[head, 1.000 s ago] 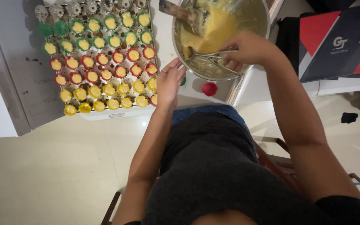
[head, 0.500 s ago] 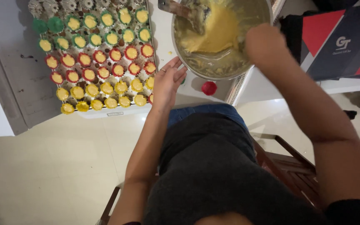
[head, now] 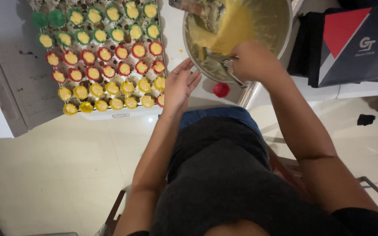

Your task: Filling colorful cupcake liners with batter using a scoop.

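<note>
Left hand (head: 181,85) rests at the tabletop's near edge, fingers loosely together, holding nothing. Right hand (head: 252,61) is clenched on a metal scoop (head: 227,65) inside the steel bowl (head: 285,30) of thick yellow batter (head: 232,26). Tray (head: 110,114) of filled cups (head: 110,54) at the left edge.

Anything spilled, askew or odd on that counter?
Two green cups at the tray's top left look unfilled, unlike the batter-filled rest. A small red round thing lies loose by the metal bowl. No spill shows.

Red lid (head: 221,89) – black-red box (head: 355,43) (right side)
</note>
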